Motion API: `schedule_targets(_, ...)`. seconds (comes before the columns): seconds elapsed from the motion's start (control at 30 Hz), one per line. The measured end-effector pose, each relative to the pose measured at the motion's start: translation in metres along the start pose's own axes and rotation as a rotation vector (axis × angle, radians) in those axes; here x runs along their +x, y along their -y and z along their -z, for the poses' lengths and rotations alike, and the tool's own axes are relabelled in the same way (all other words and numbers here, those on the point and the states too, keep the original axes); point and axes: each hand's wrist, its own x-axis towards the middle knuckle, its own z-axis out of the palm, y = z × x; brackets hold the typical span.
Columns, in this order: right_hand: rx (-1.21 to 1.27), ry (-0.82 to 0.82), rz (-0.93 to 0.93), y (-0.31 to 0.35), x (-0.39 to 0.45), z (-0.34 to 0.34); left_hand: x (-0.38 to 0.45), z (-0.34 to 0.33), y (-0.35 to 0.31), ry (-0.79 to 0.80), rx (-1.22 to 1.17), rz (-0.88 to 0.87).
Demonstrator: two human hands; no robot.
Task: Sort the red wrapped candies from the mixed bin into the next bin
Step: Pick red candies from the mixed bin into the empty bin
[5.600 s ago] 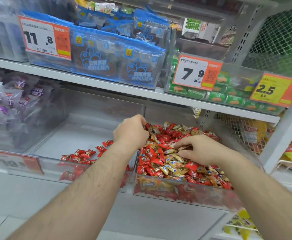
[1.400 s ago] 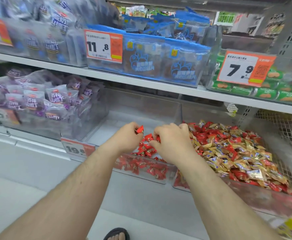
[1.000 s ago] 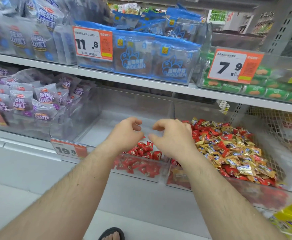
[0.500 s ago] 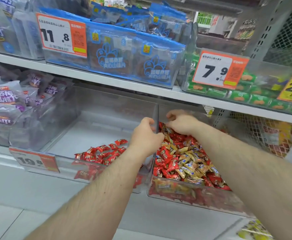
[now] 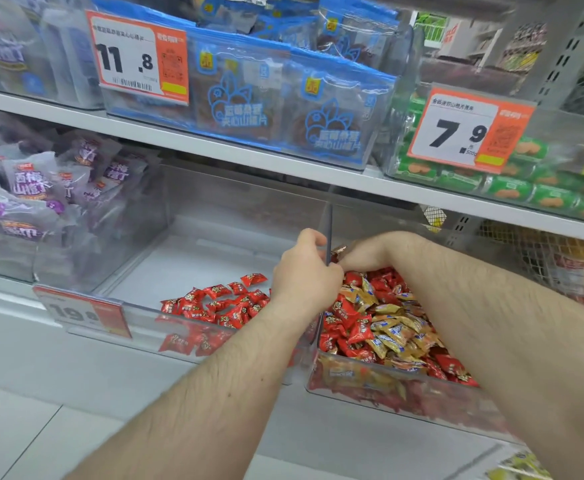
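On the lower shelf (image 5: 193,375), two clear plastic bins stand side by side, touching along a shared wall. At the right, the mixed bin (image 5: 404,396) is heaped with small twist-end candies, red wrappers jumbled among gold ones (image 5: 392,336); each red wrapper is glossy with a small printed picture and pale lettering. Beside it to the left, the next bin (image 5: 214,209) has a loose pile of red candies (image 5: 219,303) against its front right corner, with the rest of its floor bare.

Both hands meet at the dividing wall, near its back end. The left hand (image 5: 304,271) is over the next bin, fingers curled toward the wall; whether they hold anything cannot be told. The right hand (image 5: 363,252) reaches across the mixed bin to the pile's back left corner, fingers bent down among the candies, with a gold wrapper end showing at its fingertips; a sure grip cannot be told.

An orange price tag (image 5: 84,311) hangs on the next bin's front left edge. Purple snack bags (image 5: 30,188) fill the bin farther left.
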Motion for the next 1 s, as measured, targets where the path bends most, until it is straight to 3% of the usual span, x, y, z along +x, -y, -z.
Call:
schedule_targets(0.43, 0.032, -0.286, 0.093, -0.057, -0.085, -0.035, -0.008, 0.0, -0.006, -0.022, 0.036, -0.024)
schedule_targets(0.6, 0.18, -0.352, 0.041, -0.088, -0.109, -0.063, -0.011, 0.0, -0.016, -0.097, 0.397, -0.21)
schedule_targets(0.7, 0.228, -0.454, 0.016, -0.101, -0.115, -0.082, -0.019, -0.007, -0.031, -0.112, 0.399, -0.329)
schedule_targets(0.83, 0.409, -0.59, 0.104, -0.107, -0.127, -0.094, -0.03, -0.021, -0.049, 0.041, 0.305, -0.419)
schedule_targets(0.9, 0.598, -0.769, 0.138, -0.109, -0.136, -0.097, -0.032, -0.028, -0.052, 0.183, 0.353, -0.438)
schedule_targets(1.0, 0.865, -1.04, 0.0, -0.12, -0.15, -0.098, -0.029, -0.034, -0.052, 0.352, 0.509, -0.419)
